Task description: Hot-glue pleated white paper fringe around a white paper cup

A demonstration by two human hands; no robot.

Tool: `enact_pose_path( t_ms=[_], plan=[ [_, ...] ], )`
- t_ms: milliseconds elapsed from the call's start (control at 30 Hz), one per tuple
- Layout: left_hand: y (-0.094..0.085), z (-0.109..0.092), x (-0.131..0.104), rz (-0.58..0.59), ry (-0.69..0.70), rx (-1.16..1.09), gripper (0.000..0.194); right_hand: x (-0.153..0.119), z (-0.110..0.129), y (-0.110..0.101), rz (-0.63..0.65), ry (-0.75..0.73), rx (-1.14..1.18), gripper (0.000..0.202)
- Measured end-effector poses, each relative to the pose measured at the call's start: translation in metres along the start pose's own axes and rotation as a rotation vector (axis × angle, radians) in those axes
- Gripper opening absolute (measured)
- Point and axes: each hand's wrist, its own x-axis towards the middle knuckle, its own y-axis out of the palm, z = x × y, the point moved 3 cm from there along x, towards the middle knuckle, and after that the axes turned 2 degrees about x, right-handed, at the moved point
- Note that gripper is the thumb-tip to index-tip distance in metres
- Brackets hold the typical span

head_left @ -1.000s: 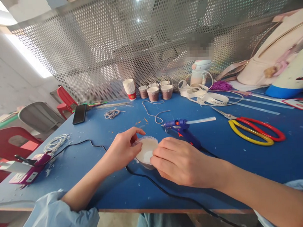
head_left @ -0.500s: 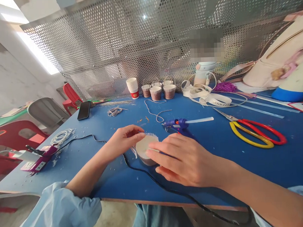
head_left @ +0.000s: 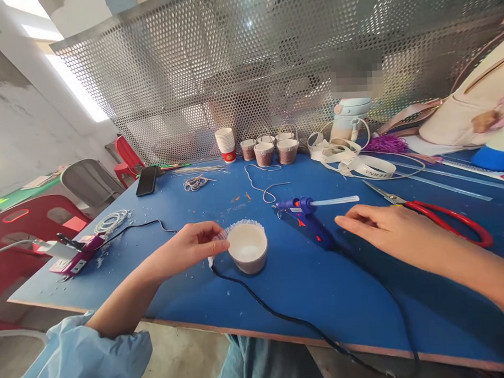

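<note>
A small cup [head_left: 249, 261] with a pale inside stands upright on the blue table. Sheer frilly lace trim [head_left: 232, 229] runs along its far rim toward the left. My left hand [head_left: 198, 241] pinches that trim beside the cup, and a white end of it hangs below the fingers. Away from the cup, my right hand [head_left: 379, 226] hovers with loosely bent fingers and nothing visible in them. It lies between the blue glue gun [head_left: 305, 220] and the scissors [head_left: 447, 221], covering part of their handles.
Behind stand several small brown buckets [head_left: 264, 154] and a stack of paper cups [head_left: 225, 143]. White ribbon [head_left: 350, 161] and clear glue sticks [head_left: 454, 187] lie at the right. A black cord [head_left: 273, 318] crosses the front; a power strip [head_left: 78, 261] sits left.
My right hand has left the cup and moved right to the scissors. The cup's inside now shows. My left hand stays at the trim; the view has shifted slightly.
</note>
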Motion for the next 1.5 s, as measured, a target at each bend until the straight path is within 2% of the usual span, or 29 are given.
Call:
enact_pose_path(
  t_ms=[100, 200, 367, 500, 700, 833, 933, 1100, 1200, 1333, 1500],
  plan=[
    [-0.001, -0.003, 0.001, -0.05, 0.001, -0.027, 0.028, 0.02, 0.0, 0.013, 0.139, 0.082, 0.012, 0.042],
    [-0.002, -0.005, 0.004, -0.14, 0.014, -0.062, 0.026, 0.035, 0.006, 0.026, 0.209, 0.042, 0.144, 0.049],
    [0.003, -0.006, 0.008, -0.161, 0.041, -0.18, 0.023, 0.042, 0.016, 0.039, 0.193, 0.056, 0.247, 0.048],
    [0.005, -0.005, 0.015, -0.169, 0.082, -0.218, 0.017, 0.044, 0.026, 0.048, 0.199, -0.019, 0.286, 0.046],
    [0.006, -0.002, 0.036, -0.184, 0.112, -0.274, 0.009, 0.052, 0.041, 0.056, 0.193, -0.004, 0.291, 0.026],
    [0.009, -0.002, 0.041, -0.201, 0.108, -0.297, 0.007, 0.049, 0.045, 0.055, 0.118, 0.019, 0.288, 0.01],
    [0.012, -0.002, 0.041, -0.199, 0.103, -0.346, 0.007, 0.044, 0.043, 0.051, 0.064, 0.061, 0.272, 0.012],
    [0.013, -0.002, 0.039, -0.213, 0.121, -0.406, 0.008, 0.033, 0.048, 0.038, 0.072, 0.096, 0.402, 0.017],
    [0.011, -0.001, 0.037, -0.225, 0.125, -0.357, 0.013, 0.025, 0.055, 0.028, 0.058, 0.077, 0.47, 0.019],
    [0.008, 0.002, 0.03, -0.243, 0.13, -0.298, 0.014, 0.014, 0.062, 0.018, 0.0, 0.023, 0.449, 0.025],
    [0.002, -0.007, 0.025, -0.182, 0.242, -0.188, 0.022, 0.005, 0.073, 0.017, 0.004, 0.022, 0.453, 0.028]
  ],
)
